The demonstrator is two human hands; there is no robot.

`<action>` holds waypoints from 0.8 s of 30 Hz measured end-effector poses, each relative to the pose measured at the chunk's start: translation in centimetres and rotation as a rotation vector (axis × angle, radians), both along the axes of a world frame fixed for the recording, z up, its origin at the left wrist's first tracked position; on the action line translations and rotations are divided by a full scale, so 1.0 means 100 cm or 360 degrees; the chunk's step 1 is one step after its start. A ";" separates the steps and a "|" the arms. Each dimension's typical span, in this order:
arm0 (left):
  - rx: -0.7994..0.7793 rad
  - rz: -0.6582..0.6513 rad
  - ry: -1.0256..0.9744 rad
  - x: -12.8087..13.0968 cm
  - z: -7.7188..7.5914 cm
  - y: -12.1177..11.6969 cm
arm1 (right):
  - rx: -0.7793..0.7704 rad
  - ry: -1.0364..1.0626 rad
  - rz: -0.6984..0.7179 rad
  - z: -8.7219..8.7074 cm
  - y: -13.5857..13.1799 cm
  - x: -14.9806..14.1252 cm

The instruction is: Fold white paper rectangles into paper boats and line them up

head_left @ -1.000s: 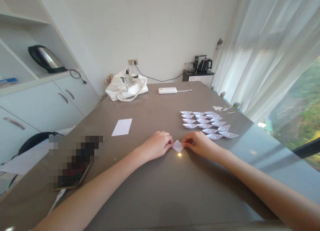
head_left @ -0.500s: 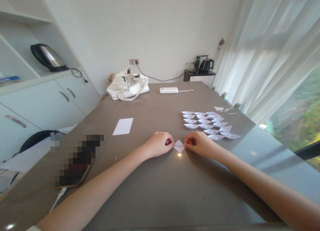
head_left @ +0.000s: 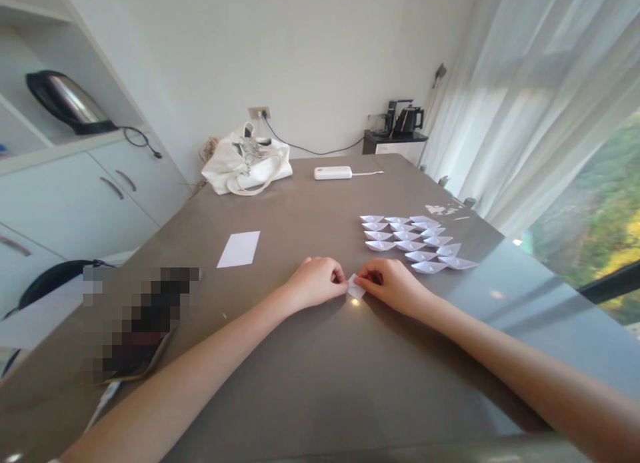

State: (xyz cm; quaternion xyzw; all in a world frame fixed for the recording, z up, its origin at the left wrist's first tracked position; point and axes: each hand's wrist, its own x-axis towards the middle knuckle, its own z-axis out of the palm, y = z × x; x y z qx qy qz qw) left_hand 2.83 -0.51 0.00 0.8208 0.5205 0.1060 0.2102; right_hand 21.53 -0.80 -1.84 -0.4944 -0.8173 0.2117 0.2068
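Note:
A small folded piece of white paper (head_left: pixel 355 289), diamond-shaped, is held just above the table between my two hands. My left hand (head_left: pixel 319 281) pinches its left corner, fingers curled. My right hand (head_left: pixel 390 280) is closed on the paper's right side, thumb and forefinger covering part of it. Beyond my right hand, several white paper boats (head_left: pixel 406 236) stand in rows. To the left, past my left hand, lies a flat sheet of white paper (head_left: pixel 239 249).
A phone (head_left: pixel 145 343), blurred by pixelation, lies by my left forearm with a white cable. Farther back on the grey table (head_left: pixel 310 383) are a white bag (head_left: pixel 245 163) and a white power bank (head_left: pixel 333 173). Paper scraps (head_left: pixel 443 210) lie near the right edge.
My right hand has shifted left, its fingers now over more of the folded paper. The left hand keeps its pinch. The whole view has shifted slightly.

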 end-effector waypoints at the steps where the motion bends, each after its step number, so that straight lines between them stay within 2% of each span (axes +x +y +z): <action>1: -0.0008 0.0008 0.0012 0.000 0.001 0.000 | -0.0020 0.0009 -0.0015 0.000 0.000 0.000; 12: -0.0093 0.0108 0.0039 0.004 0.001 0.003 | -0.0126 0.0031 -0.0128 0.004 0.001 -0.002; 24: -0.0104 0.0197 0.0105 0.008 0.002 0.003 | -0.0062 -0.0073 -0.0132 0.000 0.004 -0.002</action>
